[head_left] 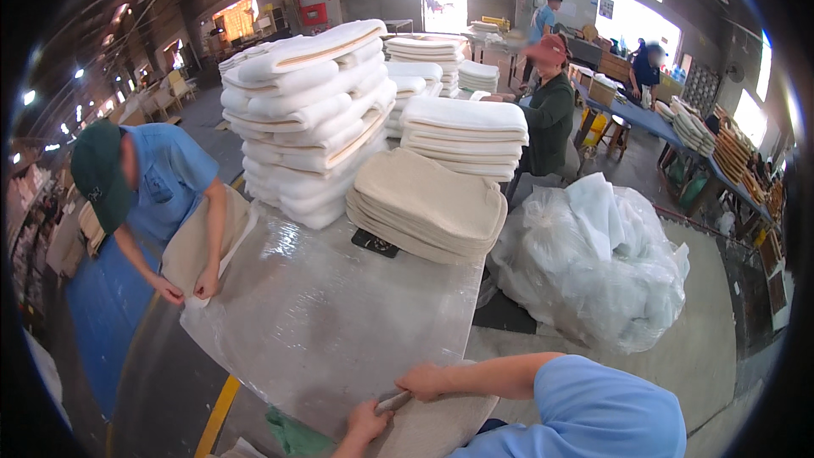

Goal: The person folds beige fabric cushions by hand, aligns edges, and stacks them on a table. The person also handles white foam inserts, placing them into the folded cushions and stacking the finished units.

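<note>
Because the beige piece (pixel 441 426) is gripped along only 1 edge, an uneven pull could pucker it or let that edge slip. Sheeted table (pixel 318 309): 1; its slick-looking plastic might let piled goods slide if knocked. Wearer's hands: 2, left hand (pixel 365 421) and right hand (pixel 421 381), each clamped on the beige piece at the table's near edge. Beige stack (pixel 424 203): 1, table's far right part. Tall white stack (pixel 305 123): 1, table's far left part; overhanging layers could topple it if bumped. Black flat item (pixel 373 242): 1, table's far part. Plastic-wrapped bundle (pixel 593 263): 1, right of the table. Co-worker in green cap (pixel 165 174): 1, at the table's left edge, holding 1 other beige cover (pixel 191 246). Stack layers: too overlapped to count.
</note>
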Demonstrator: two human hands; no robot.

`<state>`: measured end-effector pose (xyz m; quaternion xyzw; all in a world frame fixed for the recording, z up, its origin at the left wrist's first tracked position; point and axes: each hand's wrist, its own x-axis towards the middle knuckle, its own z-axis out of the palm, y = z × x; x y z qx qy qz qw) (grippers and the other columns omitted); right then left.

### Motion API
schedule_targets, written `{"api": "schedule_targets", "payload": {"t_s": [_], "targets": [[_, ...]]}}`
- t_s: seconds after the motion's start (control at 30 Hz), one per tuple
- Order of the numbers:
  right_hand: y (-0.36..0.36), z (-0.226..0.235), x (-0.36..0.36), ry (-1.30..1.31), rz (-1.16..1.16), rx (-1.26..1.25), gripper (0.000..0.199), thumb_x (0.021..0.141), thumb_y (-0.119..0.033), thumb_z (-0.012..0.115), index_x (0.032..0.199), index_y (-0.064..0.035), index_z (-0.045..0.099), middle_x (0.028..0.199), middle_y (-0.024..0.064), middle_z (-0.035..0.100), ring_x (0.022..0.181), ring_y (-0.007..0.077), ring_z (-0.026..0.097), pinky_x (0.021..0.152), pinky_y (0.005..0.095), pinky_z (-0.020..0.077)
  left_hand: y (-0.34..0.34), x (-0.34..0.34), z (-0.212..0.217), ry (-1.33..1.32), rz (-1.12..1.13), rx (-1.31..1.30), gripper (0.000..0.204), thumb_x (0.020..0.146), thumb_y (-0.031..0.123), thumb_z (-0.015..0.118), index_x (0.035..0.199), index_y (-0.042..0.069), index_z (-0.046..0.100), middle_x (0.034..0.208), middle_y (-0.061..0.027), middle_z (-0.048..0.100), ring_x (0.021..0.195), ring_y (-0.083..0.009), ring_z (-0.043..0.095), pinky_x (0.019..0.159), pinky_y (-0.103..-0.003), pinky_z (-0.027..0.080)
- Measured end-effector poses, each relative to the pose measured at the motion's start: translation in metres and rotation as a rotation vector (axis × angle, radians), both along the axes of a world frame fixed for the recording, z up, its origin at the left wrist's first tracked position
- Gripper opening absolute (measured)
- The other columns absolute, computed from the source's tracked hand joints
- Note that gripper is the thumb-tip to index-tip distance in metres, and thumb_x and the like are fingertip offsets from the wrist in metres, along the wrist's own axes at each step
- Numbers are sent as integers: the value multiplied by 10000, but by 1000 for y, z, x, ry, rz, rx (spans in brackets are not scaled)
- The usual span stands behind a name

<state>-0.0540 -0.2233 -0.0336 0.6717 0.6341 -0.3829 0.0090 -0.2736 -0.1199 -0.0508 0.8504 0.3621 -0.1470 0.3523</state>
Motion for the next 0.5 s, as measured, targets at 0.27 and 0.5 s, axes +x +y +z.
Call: {"api": "schedule_targets", "payload": {"t_s": [0.27,0.5], "targets": [[23,-25,1,94,-162,-40,335,857,-236,756,1152,-88,694,1118,164,753,1098,405,702,900,546,534,10,-19,9,-45,64,110,492,911,545,740,1040,70,746,993,-212,737,977,-445,691,825,-527,535],[-3,-36,-11,64,-283,160,256,914,-220,685,1146,-125,635,1101,159,712,1035,443,697,814,567,559,-8,-11,-19,-94,140,277,430,929,500,718,835,85,658,836,-177,721,803,-424,690,679,-572,510]]}}
